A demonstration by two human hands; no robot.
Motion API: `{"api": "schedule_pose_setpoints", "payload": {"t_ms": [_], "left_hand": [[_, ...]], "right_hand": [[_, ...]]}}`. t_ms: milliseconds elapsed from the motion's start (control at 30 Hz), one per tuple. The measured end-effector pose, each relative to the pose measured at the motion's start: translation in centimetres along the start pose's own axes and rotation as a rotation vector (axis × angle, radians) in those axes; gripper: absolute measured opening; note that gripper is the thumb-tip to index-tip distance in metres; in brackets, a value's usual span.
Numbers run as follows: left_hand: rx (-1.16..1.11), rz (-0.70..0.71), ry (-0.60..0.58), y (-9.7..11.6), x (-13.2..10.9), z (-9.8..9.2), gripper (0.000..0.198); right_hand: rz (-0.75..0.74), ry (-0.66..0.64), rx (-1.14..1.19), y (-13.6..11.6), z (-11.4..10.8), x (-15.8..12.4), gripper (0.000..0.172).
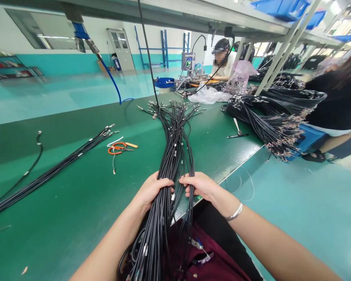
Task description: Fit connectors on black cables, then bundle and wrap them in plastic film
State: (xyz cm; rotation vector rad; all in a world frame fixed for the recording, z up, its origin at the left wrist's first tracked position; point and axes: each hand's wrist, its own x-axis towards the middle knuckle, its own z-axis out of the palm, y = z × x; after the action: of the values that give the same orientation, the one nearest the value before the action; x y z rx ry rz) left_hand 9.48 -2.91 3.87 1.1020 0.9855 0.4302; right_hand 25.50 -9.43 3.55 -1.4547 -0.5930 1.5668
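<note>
A thick bundle of black cables (174, 144) with metal end connectors runs from my lap up across the green table (76, 203). My left hand (152, 191) is wrapped round the left part of the bundle near the table's front edge. My right hand (199, 185) grips the right part, its fingers curled round a few strands. A metal bracelet (234, 212) sits on my right wrist. The two hands nearly touch, with the cables spread slightly between them.
A smaller bundle of black cables (55, 168) lies at the left, with orange-handled scissors (118, 147) beside it. A large heap of cables (269, 117) hangs off the right edge above a blue bin (308, 137). Two other people sit at the far end and right side.
</note>
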Motion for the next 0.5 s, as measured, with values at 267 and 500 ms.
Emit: {"api": "schedule_pose_setpoints", "payload": {"t_ms": [267, 500], "left_hand": [[-0.115, -0.001, -0.005, 0.2, -0.1, -0.5, 0.033], [-0.156, 0.025, -0.042, 0.3, 0.0, -0.5, 0.029]], "right_hand": [[-0.008, 0.035, 0.03, 0.0, -1.1, -0.2, 0.012], [-0.051, 0.164, 0.024, -0.5, -3.8, -1.1, 0.008]]}}
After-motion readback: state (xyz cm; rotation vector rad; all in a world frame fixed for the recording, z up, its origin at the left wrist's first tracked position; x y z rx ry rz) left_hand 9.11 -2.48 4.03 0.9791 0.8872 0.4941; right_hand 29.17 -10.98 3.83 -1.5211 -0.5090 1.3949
